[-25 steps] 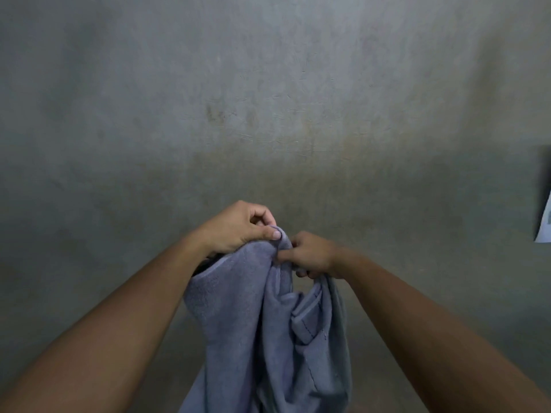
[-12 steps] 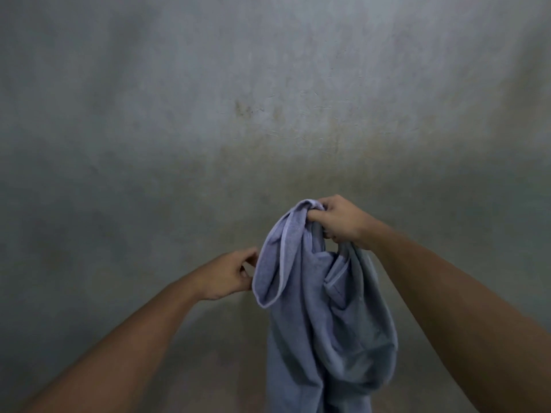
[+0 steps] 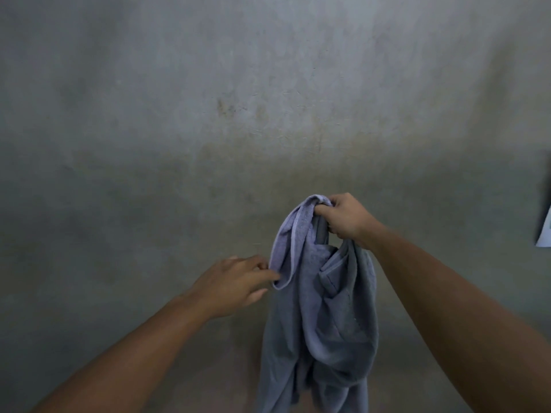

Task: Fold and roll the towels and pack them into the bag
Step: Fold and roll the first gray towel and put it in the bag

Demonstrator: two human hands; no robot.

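A grey-blue towel (image 3: 319,308) hangs crumpled in front of me, its lower end running out of the bottom of the view. My right hand (image 3: 346,217) grips the towel's bunched top, fingers curled round it. Lower and to the left, my left hand (image 3: 235,283) reaches toward a hanging fold of the towel's hemmed edge, its fingers extended and touching or nearly touching the cloth; they hold nothing that I can see. No bag is in view.
A bare, stained grey concrete surface (image 3: 238,114) fills the whole background. A white scrap, maybe paper (image 3: 544,234), shows at the right edge beside a dark strip.
My left hand let go of the towel's top and dropped down to the left, then moved toward the hanging fold. My right hand lifted the towel up and to the right.
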